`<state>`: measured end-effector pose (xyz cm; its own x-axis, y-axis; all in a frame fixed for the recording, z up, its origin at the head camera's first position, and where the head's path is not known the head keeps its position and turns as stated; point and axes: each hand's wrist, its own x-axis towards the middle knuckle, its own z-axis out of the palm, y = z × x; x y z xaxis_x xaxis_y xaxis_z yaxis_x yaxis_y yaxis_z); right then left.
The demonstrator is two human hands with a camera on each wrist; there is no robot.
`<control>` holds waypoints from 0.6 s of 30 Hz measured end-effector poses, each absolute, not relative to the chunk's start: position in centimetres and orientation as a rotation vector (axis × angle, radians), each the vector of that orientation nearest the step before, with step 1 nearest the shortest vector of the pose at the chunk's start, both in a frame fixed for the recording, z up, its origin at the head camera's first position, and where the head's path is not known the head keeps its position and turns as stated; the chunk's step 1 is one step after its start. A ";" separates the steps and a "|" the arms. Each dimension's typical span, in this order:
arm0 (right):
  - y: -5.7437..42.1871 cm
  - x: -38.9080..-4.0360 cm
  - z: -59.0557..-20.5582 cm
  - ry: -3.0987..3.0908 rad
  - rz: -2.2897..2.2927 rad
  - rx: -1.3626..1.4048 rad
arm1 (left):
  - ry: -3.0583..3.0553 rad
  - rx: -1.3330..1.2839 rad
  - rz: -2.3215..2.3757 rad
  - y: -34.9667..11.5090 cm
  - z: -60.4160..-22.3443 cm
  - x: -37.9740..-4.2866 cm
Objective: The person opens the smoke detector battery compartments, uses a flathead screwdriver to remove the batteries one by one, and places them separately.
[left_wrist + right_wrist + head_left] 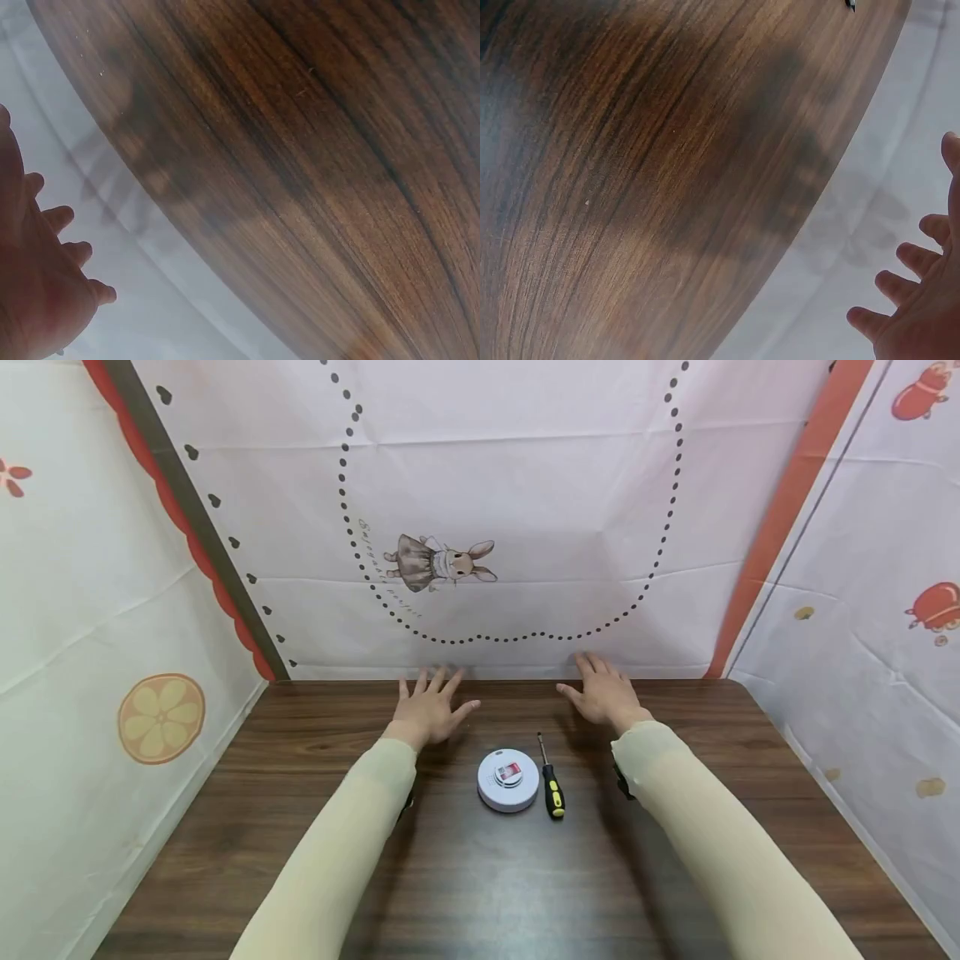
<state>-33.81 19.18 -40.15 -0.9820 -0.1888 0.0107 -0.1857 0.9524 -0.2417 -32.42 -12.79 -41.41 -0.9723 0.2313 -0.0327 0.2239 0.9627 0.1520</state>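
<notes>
In the head view, one white disc-shaped device (pixel 507 785) – red label (pixel 510 771) on top – is lying inward from the far edge of the table (pixel 720 743), one black-and-yellow screwdriver (pixel 553 789) resting just beside it. Two hands, left hand (pixel 429 708) and right hand (pixel 603 693), are reaching toward that edge. The left wrist view is showing five digits spreading, released; the right wrist view – five more, likewise spreading.

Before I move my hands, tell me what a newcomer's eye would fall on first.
Probably the round white device on the brown table, with a black-and-yellow screwdriver lying just to its right. Beyond them, your left hand and right hand spread their fingers near the table's far edge. A rabbit printed sideways on the white cloth behind also stands out.
</notes>
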 end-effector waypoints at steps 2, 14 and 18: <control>19.2 -33.7 -40.2 3.091 -0.389 -0.326 | 3.064 0.383 0.238 -12.8 -41.5 -32.3; 19.3 -32.3 -40.0 3.086 -0.413 -0.498 | 3.040 0.526 0.174 -13.3 -42.1 -30.8; 19.4 -31.5 -40.0 3.062 -0.419 -0.563 | 3.040 0.584 0.158 -13.3 -41.9 -29.9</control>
<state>-31.48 19.41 -39.97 -0.9358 -0.3493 0.0479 -0.3493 0.9001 -0.2603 -29.91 -13.27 -41.92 -0.9280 0.3718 -0.0218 0.3676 0.9237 0.1080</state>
